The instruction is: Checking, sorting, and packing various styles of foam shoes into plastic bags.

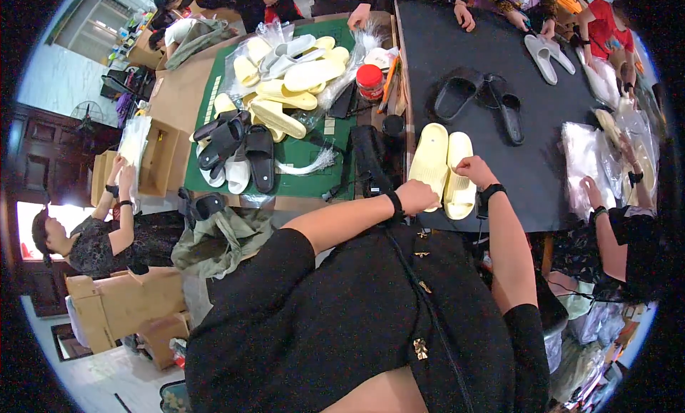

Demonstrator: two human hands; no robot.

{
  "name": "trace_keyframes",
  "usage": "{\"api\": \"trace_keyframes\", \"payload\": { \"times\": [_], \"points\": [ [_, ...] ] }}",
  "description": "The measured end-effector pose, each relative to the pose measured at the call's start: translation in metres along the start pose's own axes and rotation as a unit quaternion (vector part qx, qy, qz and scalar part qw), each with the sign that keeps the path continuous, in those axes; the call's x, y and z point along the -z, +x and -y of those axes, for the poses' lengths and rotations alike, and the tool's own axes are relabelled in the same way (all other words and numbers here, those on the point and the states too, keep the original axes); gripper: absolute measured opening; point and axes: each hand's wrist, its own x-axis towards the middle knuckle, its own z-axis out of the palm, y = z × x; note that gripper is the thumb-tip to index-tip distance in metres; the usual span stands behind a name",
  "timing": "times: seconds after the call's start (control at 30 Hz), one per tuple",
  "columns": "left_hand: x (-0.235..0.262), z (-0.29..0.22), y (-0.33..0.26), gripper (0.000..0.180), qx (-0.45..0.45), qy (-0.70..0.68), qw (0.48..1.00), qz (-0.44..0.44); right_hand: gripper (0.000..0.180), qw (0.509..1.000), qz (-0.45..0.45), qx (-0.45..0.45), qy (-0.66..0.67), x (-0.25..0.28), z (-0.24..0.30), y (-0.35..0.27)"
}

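Two pale yellow slide sandals lie side by side on the black table (457, 49), soles up. My left hand (416, 197) rests on the near end of the left sandal (430, 156). My right hand (474, 171) pinches the inner edge of the right sandal (460, 181) with its fingers closed on it. Both wrists wear black bands.
A pair of black slides (479, 95) lies farther up the table. A green mat (300, 156) to the left holds a heap of yellow, white and black slides (285, 77), plus a red-lidded jar (369, 81). Other people's hands work around the table; cardboard boxes (128, 302) stand at left.
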Motion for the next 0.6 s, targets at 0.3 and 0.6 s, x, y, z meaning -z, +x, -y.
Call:
{"api": "trace_keyframes", "payload": {
  "times": [0.3,0.6],
  "points": [
    [-0.049,0.019,0.044,0.041,0.147,-0.507,0.820,0.224,0.014,0.979,0.037,-0.051,0.194,0.006,0.008,0.005],
    [-0.073,0.007,0.060,0.035,0.213,-0.574,0.749,0.252,0.019,1.000,-0.010,-0.005,0.012,-0.008,-0.002,0.003]
  ]
}}
